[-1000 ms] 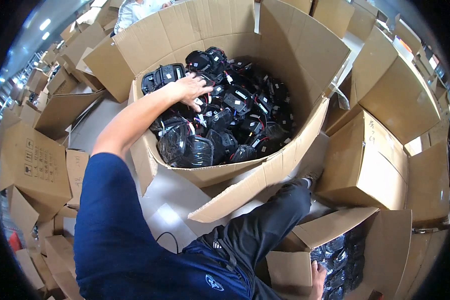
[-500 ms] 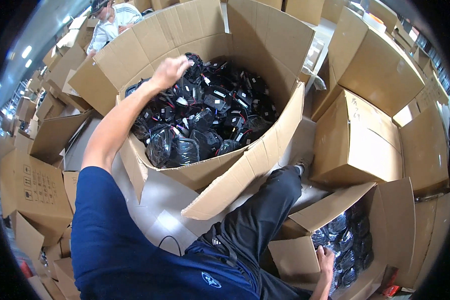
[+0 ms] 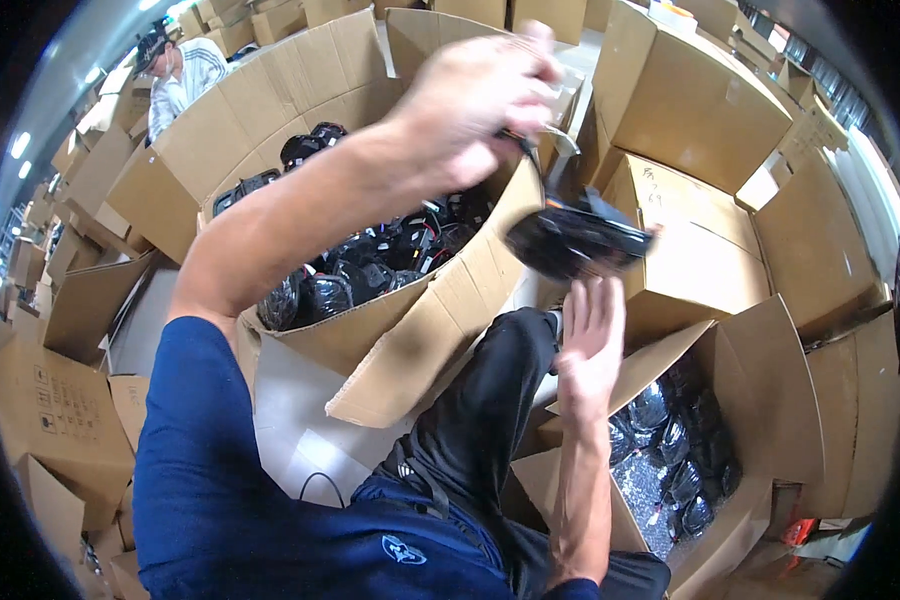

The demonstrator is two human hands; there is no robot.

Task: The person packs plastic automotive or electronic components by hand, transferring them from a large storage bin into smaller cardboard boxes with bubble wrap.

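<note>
My left hand (image 3: 495,105), smeared by motion, is closed on the cable of a black plastic part (image 3: 580,238), which hangs from it in mid-air. The part is blurred, rounded and glossy; its exact kind I cannot tell. Just below it, my right hand (image 3: 592,340) is raised with fingers stretched out, its fingertips at the part's underside; contact is unclear. My left forearm crosses over a large open carton (image 3: 280,85) full of similar black wired parts (image 3: 365,265). At lower right, a smaller open carton (image 3: 770,390) holds several film-wrapped black parts (image 3: 680,450) and bubble wrap (image 3: 645,490).
Closed cartons (image 3: 685,230) stand stacked on the right, with a roll of tape (image 3: 672,15) on top. More cartons (image 3: 55,400) line the left. My knee (image 3: 520,345) is between the two open cartons. Another person (image 3: 185,80) is beyond the large carton.
My left hand has come out of the large carton, up and to the right, with a black part hanging by its cable. My right hand has risen from the smaller carton to beneath the part.
</note>
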